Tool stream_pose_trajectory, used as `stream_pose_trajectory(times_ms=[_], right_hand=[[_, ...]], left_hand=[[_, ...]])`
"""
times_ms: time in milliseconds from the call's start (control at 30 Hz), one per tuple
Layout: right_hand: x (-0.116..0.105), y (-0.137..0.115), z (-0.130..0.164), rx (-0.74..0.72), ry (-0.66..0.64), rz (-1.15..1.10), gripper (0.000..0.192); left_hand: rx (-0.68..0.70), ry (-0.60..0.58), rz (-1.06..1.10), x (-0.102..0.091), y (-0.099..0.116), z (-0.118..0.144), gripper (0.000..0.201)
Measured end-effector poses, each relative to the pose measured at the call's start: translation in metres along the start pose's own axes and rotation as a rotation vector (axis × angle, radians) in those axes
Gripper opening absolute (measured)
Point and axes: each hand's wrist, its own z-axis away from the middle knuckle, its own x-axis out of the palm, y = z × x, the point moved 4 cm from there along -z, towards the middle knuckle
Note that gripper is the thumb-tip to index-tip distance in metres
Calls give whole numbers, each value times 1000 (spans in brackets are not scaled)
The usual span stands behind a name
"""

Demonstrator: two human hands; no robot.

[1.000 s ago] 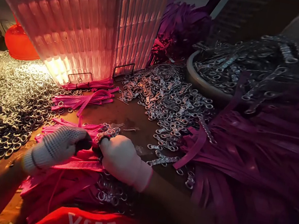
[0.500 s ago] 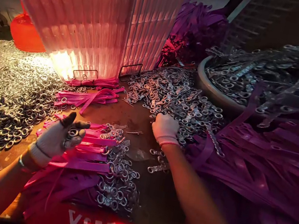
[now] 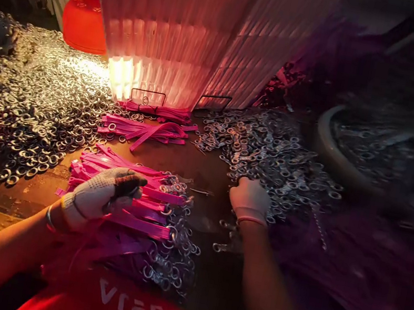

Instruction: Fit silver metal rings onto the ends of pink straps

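right hand [image 3: 249, 199] – now off the pink straps [image 3: 130, 200], grip curled into metal clips [image 3: 271, 153] pile on counter [image 3: 208, 168], hold unclear | left hand [image 3: 103, 195] – closed, contents hidden, over straps

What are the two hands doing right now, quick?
Left hand: curled closed above the pink straps; what it holds cannot be told.
Right hand: down in the pile of metal rings; its grip cannot be told.
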Motion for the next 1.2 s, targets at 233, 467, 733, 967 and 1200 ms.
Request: stream_pose_trajectory(times_ms=[233, 467, 733, 967, 1200], right_hand=[[-7, 30, -3, -17, 163, 101, 36], [9, 25, 7, -83, 140, 107, 30], [4, 21, -1, 50, 97, 63, 30], [0, 32, 11, 104, 10, 27, 36], [-32, 19, 30, 13, 95, -148, 42]], left_hand=[[31, 5, -42, -9, -7, 7, 45], [-34, -64, 76, 15, -6, -7, 32], [-169, -31, 364, 9, -14, -5, 26], [-164, -30, 361, 7, -23, -7, 24], [15, -22, 36, 14, -21, -3, 25]])
